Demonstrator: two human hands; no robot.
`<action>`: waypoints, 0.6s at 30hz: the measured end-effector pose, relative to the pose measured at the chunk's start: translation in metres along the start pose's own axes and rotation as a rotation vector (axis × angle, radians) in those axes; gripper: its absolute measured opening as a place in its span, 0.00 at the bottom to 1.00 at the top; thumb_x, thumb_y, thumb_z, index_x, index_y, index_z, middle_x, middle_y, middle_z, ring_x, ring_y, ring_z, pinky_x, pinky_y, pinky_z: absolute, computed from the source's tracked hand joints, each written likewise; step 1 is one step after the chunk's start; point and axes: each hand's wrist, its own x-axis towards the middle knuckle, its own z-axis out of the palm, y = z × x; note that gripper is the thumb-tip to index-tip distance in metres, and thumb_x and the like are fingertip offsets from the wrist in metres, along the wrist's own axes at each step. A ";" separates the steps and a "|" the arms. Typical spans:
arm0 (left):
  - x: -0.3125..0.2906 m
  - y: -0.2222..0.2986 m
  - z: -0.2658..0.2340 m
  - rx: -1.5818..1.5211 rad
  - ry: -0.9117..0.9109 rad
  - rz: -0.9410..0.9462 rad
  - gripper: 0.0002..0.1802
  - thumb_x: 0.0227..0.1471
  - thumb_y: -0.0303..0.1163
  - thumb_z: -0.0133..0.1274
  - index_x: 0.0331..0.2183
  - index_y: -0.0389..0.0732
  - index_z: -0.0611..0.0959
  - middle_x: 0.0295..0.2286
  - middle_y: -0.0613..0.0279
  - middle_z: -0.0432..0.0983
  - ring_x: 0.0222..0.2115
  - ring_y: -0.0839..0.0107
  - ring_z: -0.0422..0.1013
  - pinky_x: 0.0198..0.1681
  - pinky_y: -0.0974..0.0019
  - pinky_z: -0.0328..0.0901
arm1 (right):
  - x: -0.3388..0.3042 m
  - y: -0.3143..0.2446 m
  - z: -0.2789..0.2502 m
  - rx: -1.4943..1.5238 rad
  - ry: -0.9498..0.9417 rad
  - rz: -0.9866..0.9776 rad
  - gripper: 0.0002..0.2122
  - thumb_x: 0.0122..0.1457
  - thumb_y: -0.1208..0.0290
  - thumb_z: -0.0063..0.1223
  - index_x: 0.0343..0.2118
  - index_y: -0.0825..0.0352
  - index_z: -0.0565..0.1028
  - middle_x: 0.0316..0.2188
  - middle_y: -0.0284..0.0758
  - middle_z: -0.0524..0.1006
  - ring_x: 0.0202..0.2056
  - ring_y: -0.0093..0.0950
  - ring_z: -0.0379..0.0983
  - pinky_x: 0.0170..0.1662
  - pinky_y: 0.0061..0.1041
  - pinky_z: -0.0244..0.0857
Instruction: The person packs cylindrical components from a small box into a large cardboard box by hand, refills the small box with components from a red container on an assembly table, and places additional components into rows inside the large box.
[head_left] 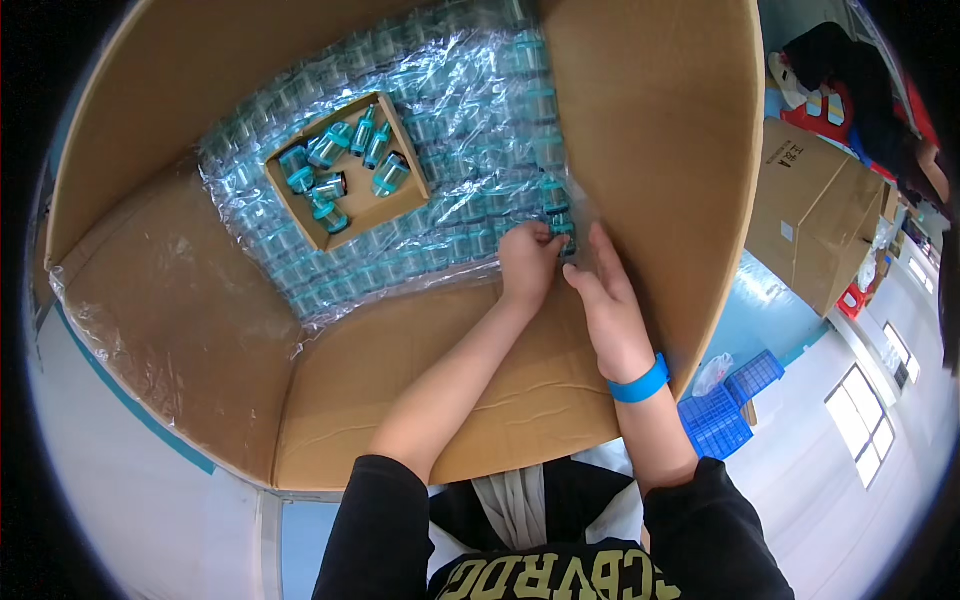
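Several small teal-and-clear bottles (556,195) sit right of centre in the frame, probably light, hard and slippery, best gripped round the body; the left hand (527,262) is curled at them, whether pinching one I cannot tell, while the right hand (614,310) is spread just beside it. Around them rises a big cardboard carton (650,120), wrinkled clear film (450,150) over its packed rows, with blue crates (715,420) at lower right.

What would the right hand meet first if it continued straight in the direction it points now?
The right hand would probably first meet the carton's right wall, near the clear plastic film; the depth is unclear.
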 end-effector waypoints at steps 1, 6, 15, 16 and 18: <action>0.001 0.001 0.002 0.013 0.004 0.006 0.13 0.36 0.30 0.67 0.23 0.32 0.80 0.22 0.46 0.77 0.26 0.52 0.75 0.29 0.60 0.68 | 0.000 0.001 0.000 -0.004 0.003 0.001 0.32 0.59 0.71 0.47 0.64 0.72 0.49 0.66 0.44 0.47 0.67 0.33 0.39 0.66 0.28 0.35; 0.011 0.007 0.000 0.148 -0.041 0.032 0.13 0.35 0.30 0.66 0.20 0.32 0.79 0.20 0.44 0.74 0.25 0.48 0.72 0.26 0.55 0.65 | 0.003 0.001 -0.001 -0.001 -0.006 -0.009 0.32 0.59 0.71 0.47 0.64 0.72 0.49 0.66 0.44 0.48 0.67 0.34 0.40 0.66 0.28 0.36; 0.015 -0.005 -0.026 0.587 -0.240 0.274 0.19 0.44 0.44 0.60 0.21 0.37 0.79 0.24 0.48 0.77 0.27 0.50 0.74 0.30 0.51 0.69 | 0.003 -0.012 0.010 0.012 -0.030 0.026 0.27 0.59 0.71 0.47 0.61 0.70 0.57 0.62 0.42 0.59 0.64 0.32 0.50 0.64 0.28 0.44; 0.010 0.002 -0.034 0.583 -0.228 0.279 0.19 0.44 0.44 0.60 0.21 0.37 0.79 0.24 0.48 0.77 0.27 0.50 0.74 0.30 0.51 0.69 | 0.006 -0.005 0.006 -0.109 -0.010 -0.057 0.18 0.60 0.73 0.46 0.53 0.72 0.67 0.53 0.40 0.70 0.55 0.28 0.64 0.59 0.26 0.55; 0.002 0.013 -0.064 0.457 -0.310 0.454 0.15 0.46 0.41 0.58 0.23 0.38 0.79 0.26 0.49 0.76 0.28 0.50 0.74 0.30 0.52 0.69 | 0.007 -0.001 0.009 -0.193 -0.092 -0.120 0.14 0.61 0.74 0.45 0.49 0.72 0.70 0.47 0.38 0.73 0.50 0.27 0.67 0.55 0.25 0.59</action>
